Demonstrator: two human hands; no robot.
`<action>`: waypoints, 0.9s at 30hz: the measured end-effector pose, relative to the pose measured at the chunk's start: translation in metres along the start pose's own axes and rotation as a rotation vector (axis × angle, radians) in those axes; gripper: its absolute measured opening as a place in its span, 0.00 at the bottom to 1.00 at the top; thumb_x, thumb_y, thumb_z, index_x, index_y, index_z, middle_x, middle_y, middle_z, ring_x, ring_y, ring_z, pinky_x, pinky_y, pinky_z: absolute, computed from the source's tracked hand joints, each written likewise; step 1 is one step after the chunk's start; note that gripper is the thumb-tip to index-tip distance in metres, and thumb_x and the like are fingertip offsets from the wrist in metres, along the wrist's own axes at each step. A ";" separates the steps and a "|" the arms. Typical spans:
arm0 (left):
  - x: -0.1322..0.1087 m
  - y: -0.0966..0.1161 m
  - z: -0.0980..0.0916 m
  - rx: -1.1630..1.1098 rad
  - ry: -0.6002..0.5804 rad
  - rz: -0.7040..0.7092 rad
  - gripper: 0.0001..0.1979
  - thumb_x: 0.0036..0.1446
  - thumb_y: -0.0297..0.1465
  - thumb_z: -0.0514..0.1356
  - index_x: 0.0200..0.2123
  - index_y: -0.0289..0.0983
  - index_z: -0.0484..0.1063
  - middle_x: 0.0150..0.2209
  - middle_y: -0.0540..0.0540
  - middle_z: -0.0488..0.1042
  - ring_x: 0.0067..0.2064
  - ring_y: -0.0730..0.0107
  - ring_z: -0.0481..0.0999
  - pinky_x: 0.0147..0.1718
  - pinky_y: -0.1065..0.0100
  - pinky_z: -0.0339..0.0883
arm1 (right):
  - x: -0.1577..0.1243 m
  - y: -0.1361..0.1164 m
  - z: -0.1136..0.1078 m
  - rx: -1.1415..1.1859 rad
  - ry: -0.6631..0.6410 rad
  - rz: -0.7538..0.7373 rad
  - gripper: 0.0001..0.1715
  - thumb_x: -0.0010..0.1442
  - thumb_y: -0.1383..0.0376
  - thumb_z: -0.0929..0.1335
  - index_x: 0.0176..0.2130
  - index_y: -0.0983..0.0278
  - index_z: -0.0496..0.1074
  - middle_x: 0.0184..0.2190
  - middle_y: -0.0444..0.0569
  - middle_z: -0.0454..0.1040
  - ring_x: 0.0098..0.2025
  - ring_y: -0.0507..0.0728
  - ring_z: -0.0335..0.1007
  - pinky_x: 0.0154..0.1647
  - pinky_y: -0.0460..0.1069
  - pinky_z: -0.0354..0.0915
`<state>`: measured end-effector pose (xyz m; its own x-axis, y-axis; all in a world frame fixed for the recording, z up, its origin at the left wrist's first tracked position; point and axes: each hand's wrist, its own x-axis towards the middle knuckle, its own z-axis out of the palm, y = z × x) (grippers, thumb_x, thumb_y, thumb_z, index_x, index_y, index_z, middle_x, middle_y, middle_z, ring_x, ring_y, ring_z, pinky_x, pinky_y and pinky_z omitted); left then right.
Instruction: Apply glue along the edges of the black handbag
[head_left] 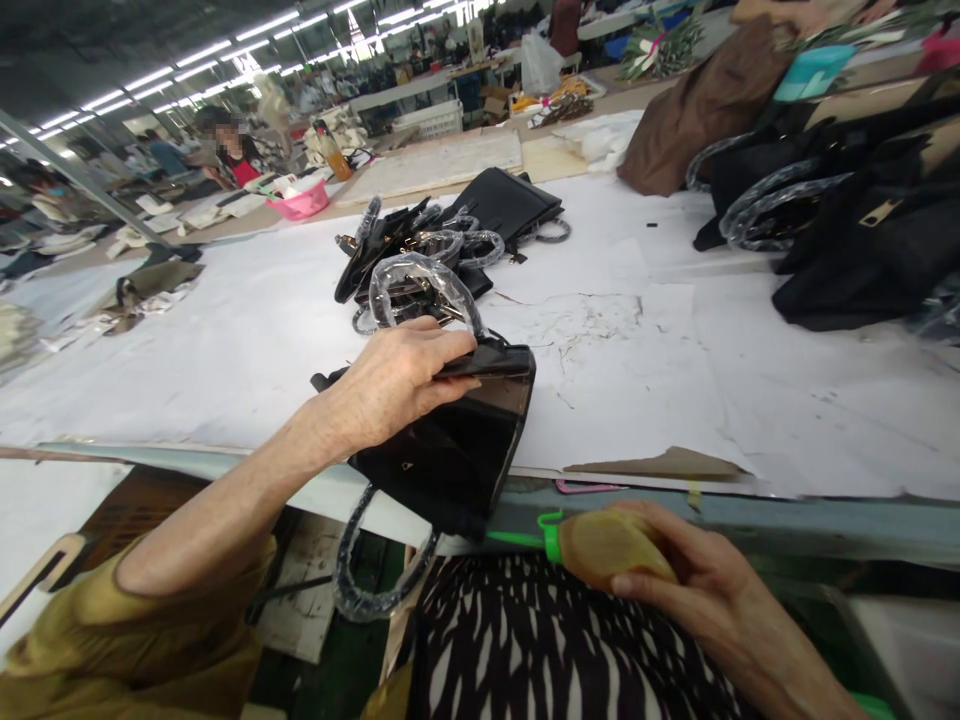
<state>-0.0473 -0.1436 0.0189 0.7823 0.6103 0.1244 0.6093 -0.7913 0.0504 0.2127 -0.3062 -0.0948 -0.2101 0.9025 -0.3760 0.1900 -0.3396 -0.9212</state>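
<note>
Beyond left hand [397, 375] and right hand [697, 570], broad white-covered table [247, 330]. Farther off, up and right of right hand, pile of black bags [874, 240]; straight past left hand, smaller black heap [499, 205]. Under left hand, black bag [450, 465] at table edge, its top firmly clutched, plastic-wrapped handle [364, 604] dangling below. Right hand clasping amber squeeze bottle [604, 545], green nozzle [517, 540] aimed leftward at bag's lower corner; whether touching, cannot tell.

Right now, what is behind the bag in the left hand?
Behind the held bag, a pile of black bags lies on white paper. The held bag and left hand hide whatever is directly behind.
</note>
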 end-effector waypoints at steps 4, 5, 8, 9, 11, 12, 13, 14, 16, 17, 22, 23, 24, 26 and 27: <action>0.005 -0.003 0.003 -0.007 0.009 -0.010 0.11 0.59 0.36 0.55 0.38 0.35 0.68 0.30 0.47 0.66 0.33 0.69 0.66 0.30 0.71 0.58 | -0.005 -0.007 0.001 0.055 -0.019 0.046 0.13 0.53 0.59 0.69 0.40 0.56 0.71 0.35 0.41 0.75 0.37 0.57 0.69 0.35 0.46 0.62; 0.006 -0.004 0.003 -0.011 0.011 -0.016 0.10 0.58 0.36 0.55 0.38 0.35 0.68 0.30 0.47 0.66 0.33 0.69 0.66 0.31 0.71 0.58 | -0.006 -0.010 0.001 0.062 -0.018 0.057 0.12 0.53 0.59 0.69 0.40 0.56 0.71 0.34 0.41 0.75 0.36 0.57 0.69 0.34 0.46 0.62; 0.009 -0.007 0.005 -0.027 0.001 -0.043 0.10 0.58 0.36 0.55 0.38 0.35 0.68 0.30 0.47 0.66 0.33 0.69 0.66 0.31 0.71 0.58 | -0.009 -0.017 0.002 0.091 -0.008 0.085 0.14 0.51 0.59 0.69 0.39 0.58 0.72 0.34 0.43 0.75 0.37 0.59 0.70 0.35 0.46 0.63; 0.009 -0.008 0.005 -0.035 -0.005 -0.052 0.10 0.58 0.36 0.55 0.38 0.35 0.68 0.30 0.47 0.66 0.33 0.69 0.66 0.31 0.71 0.58 | -0.011 -0.019 0.002 0.099 0.001 0.088 0.15 0.50 0.59 0.69 0.40 0.59 0.72 0.34 0.43 0.76 0.37 0.59 0.70 0.35 0.47 0.64; 0.010 -0.010 0.005 -0.049 -0.013 -0.068 0.10 0.58 0.36 0.56 0.37 0.35 0.68 0.30 0.48 0.66 0.33 0.69 0.66 0.31 0.71 0.58 | -0.012 -0.022 0.001 0.091 0.040 0.092 0.16 0.49 0.59 0.69 0.40 0.59 0.72 0.34 0.44 0.76 0.37 0.61 0.71 0.37 0.47 0.65; 0.010 -0.011 0.005 -0.054 -0.014 -0.074 0.10 0.58 0.36 0.56 0.37 0.35 0.68 0.30 0.48 0.66 0.33 0.69 0.66 0.31 0.71 0.58 | -0.012 -0.024 0.001 0.080 0.070 0.090 0.17 0.49 0.59 0.70 0.40 0.59 0.72 0.34 0.44 0.76 0.38 0.61 0.71 0.37 0.48 0.65; 0.010 -0.012 0.005 -0.057 -0.014 -0.079 0.09 0.58 0.36 0.56 0.36 0.35 0.68 0.30 0.48 0.66 0.33 0.70 0.65 0.30 0.72 0.58 | -0.012 -0.026 0.000 0.067 0.099 0.084 0.17 0.48 0.59 0.70 0.41 0.59 0.72 0.35 0.44 0.77 0.38 0.61 0.71 0.38 0.47 0.65; 0.010 -0.013 0.004 -0.059 -0.014 -0.081 0.09 0.58 0.36 0.56 0.35 0.35 0.68 0.30 0.48 0.65 0.32 0.70 0.65 0.30 0.72 0.58 | -0.011 -0.028 -0.001 0.059 0.120 0.077 0.18 0.48 0.59 0.70 0.41 0.58 0.72 0.36 0.44 0.77 0.38 0.61 0.72 0.38 0.47 0.65; 0.010 -0.013 0.004 -0.063 -0.008 -0.081 0.09 0.58 0.36 0.56 0.34 0.35 0.67 0.29 0.48 0.65 0.32 0.70 0.65 0.30 0.72 0.57 | -0.008 -0.031 -0.003 0.048 0.135 0.060 0.17 0.49 0.58 0.69 0.41 0.57 0.72 0.36 0.44 0.77 0.38 0.60 0.72 0.38 0.47 0.65; 0.010 -0.013 0.003 -0.065 -0.006 -0.079 0.09 0.58 0.36 0.56 0.34 0.35 0.67 0.29 0.48 0.65 0.32 0.70 0.65 0.30 0.72 0.57 | -0.007 -0.032 -0.003 0.039 0.133 0.052 0.16 0.49 0.58 0.69 0.41 0.57 0.72 0.35 0.43 0.77 0.37 0.59 0.72 0.37 0.46 0.65; 0.007 -0.013 0.002 -0.077 -0.009 -0.095 0.08 0.58 0.35 0.55 0.34 0.36 0.68 0.29 0.49 0.64 0.32 0.70 0.64 0.30 0.71 0.57 | 0.001 -0.030 -0.002 -0.062 0.171 0.036 0.16 0.52 0.57 0.68 0.41 0.57 0.72 0.36 0.43 0.76 0.38 0.59 0.71 0.37 0.47 0.65; 0.006 -0.013 0.002 -0.081 -0.007 -0.099 0.08 0.58 0.36 0.55 0.34 0.36 0.68 0.29 0.49 0.64 0.32 0.70 0.64 0.30 0.71 0.57 | 0.002 -0.028 -0.002 -0.083 0.189 0.028 0.16 0.52 0.56 0.68 0.42 0.57 0.72 0.36 0.43 0.76 0.39 0.59 0.71 0.38 0.47 0.65; 0.005 -0.013 0.002 -0.086 -0.003 -0.101 0.08 0.58 0.36 0.56 0.34 0.36 0.68 0.29 0.49 0.64 0.32 0.71 0.64 0.30 0.71 0.57 | 0.003 -0.027 -0.002 -0.108 0.205 0.007 0.16 0.52 0.56 0.68 0.42 0.57 0.71 0.36 0.43 0.76 0.39 0.59 0.71 0.38 0.47 0.65; 0.004 -0.014 0.003 -0.097 0.003 -0.102 0.08 0.58 0.35 0.56 0.34 0.36 0.67 0.30 0.49 0.64 0.32 0.71 0.64 0.30 0.71 0.57 | 0.006 -0.024 -0.001 -0.180 0.223 -0.054 0.15 0.53 0.56 0.68 0.42 0.57 0.71 0.36 0.43 0.76 0.38 0.59 0.71 0.38 0.48 0.65; 0.004 -0.014 0.004 -0.102 0.004 -0.102 0.08 0.58 0.35 0.55 0.34 0.36 0.67 0.30 0.49 0.65 0.32 0.71 0.64 0.30 0.72 0.57 | 0.008 -0.023 -0.001 -0.226 0.234 -0.091 0.15 0.53 0.56 0.68 0.42 0.58 0.71 0.36 0.44 0.76 0.38 0.60 0.71 0.38 0.49 0.65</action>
<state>-0.0522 -0.1301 0.0150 0.7165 0.6877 0.1174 0.6691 -0.7250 0.1634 0.2079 -0.2911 -0.0769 -0.0147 0.9718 -0.2354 0.3935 -0.2108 -0.8948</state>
